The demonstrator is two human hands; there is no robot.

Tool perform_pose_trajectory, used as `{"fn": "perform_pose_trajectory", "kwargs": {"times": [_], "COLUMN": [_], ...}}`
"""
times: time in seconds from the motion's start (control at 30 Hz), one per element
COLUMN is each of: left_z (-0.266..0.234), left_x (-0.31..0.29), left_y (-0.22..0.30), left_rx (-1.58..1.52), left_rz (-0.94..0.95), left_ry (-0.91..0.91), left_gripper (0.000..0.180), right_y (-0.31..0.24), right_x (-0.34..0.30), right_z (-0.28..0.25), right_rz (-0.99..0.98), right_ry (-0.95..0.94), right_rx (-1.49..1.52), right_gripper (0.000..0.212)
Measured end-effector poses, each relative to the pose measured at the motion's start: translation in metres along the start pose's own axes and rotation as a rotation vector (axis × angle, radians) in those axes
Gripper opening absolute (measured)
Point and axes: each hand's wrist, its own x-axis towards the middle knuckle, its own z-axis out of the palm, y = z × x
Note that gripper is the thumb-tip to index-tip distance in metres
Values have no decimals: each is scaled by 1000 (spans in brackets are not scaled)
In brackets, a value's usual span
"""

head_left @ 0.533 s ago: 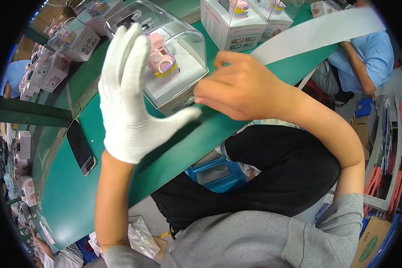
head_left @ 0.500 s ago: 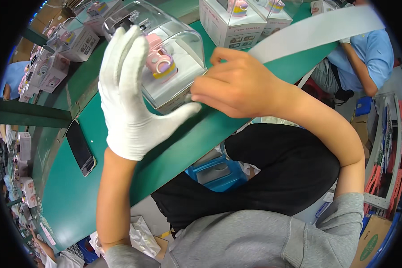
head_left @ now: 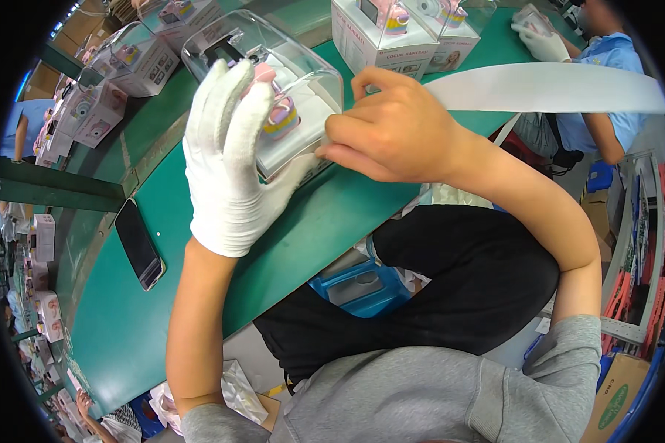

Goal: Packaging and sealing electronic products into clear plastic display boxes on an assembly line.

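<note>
A box with a clear domed lid [head_left: 321, 77] stands tilted on the green table, a pink toy camera [head_left: 281, 118] with rainbow stripes inside it. My left hand [head_left: 229, 162], in a white glove, braces the box: its long fingers lie against the lid's left side and its thumb presses the near lower edge. At the near right corner, the thumb and forefinger of my bare right hand [head_left: 391, 129] pinch together beside the gloved thumb. What lies between those fingertips is too small to make out. A long white paper strip [head_left: 547, 87] trails rightward from my right hand's curled fingers.
A phone [head_left: 138, 244] lies on the green table [head_left: 118, 340] at left. Boxed toy cameras [head_left: 384, 44] stand beyond my right hand, with more boxes [head_left: 137, 63] at far left. Across the table, a co-worker's gloved hand [head_left: 543, 44] holds a clear item. A blue stool [head_left: 366, 288] is below.
My left thumb has come in against the box's near edge, and my left hand has shifted right. The strip's free end has swung down. A co-worker's gloved hand has appeared at the upper right.
</note>
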Motion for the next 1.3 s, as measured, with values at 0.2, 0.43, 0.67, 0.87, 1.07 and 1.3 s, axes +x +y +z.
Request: {"fn": "perform_pose_trajectory", "kwargs": {"times": [0.2, 0.43, 0.67, 0.87, 1.07, 1.3], "left_z": [10, -18, -21, 7, 78, 140], "left_x": [2, -20, -70, -70, -24, 21], "left_y": [9, -12, 32, 28, -6, -3], "left_rx": [58, 54, -491, -688, -550, -686], "left_rz": [-50, 52, -622, -1078, -902, -932], "left_ry": [172, 116, 280, -73, -117, -141], "left_gripper": [90, 72, 76, 87, 87, 91], "right_y": [-6, -13, -21, -29, 0, 16], "right_x": [-5, -24, -39, -43, -56, -78], "right_z": [-26, -23, -31, -30, -20, -20], "right_rz": [119, 379, 394, 434, 578, 702], "right_ry": [34, 113, -38, -157, -58, 76], "right_rx": [83, 512, 563, 684, 476, 267], "right_gripper": [18, 15, 14, 16, 19, 18]}}
